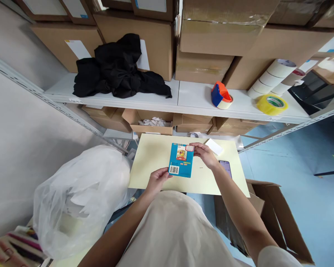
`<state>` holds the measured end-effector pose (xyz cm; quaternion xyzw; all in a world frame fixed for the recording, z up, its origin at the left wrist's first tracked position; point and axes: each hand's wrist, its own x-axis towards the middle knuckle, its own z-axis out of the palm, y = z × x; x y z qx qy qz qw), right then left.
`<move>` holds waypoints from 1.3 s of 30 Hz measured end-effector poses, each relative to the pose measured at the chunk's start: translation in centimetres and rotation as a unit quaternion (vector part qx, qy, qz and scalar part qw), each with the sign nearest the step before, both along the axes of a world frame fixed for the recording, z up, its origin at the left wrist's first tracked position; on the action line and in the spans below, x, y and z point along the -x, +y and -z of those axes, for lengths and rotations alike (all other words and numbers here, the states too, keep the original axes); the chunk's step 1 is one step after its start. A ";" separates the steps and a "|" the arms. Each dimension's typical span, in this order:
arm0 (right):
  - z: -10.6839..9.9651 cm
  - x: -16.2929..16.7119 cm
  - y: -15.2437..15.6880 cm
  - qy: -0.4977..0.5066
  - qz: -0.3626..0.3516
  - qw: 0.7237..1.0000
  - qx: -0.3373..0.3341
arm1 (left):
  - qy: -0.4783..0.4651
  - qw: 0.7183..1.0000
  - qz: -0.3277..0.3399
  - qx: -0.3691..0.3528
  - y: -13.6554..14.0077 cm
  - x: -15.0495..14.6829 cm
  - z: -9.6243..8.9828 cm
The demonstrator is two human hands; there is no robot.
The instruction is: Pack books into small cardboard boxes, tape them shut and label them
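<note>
A small blue book [185,168] with a barcode, a coloured picture and a red-edged white sticker is held up above the pale yellow table [147,152]. My left hand [157,179] grips its lower left corner between thumb and fingers. At the upper right corner, my right hand [204,154] pinches the edge near the sticker. Just beyond my right hand lies a white pad or stack of paper [214,147]. A phone [225,167] with a lit screen rests beside my right forearm.
Ahead, a metal shelf [195,102] carries cardboard boxes [206,37], black cloth [119,70], a tape dispenser [220,95] and tape rolls [271,104]. A plastic bag [80,193] of white scraps stands left. An open carton [278,218] sits right. Another person's hand [5,254] shows lower left.
</note>
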<state>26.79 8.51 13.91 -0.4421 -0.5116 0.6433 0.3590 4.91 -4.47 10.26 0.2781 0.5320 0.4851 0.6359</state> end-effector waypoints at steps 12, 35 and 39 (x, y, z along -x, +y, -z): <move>-1.4 -0.3 1.6 -0.071 -0.136 0.969 -0.193 | -0.081 0.993 0.078 0.044 -0.2 -0.6 1.3; -0.9 0.8 1.0 -0.087 -0.122 0.988 -0.035 | 0.009 1.000 -0.018 -0.007 0.4 0.4 0.3; 0.1 0.9 0.5 -0.051 -0.013 0.999 -0.008 | -0.035 0.999 -0.014 0.004 0.6 0.1 0.4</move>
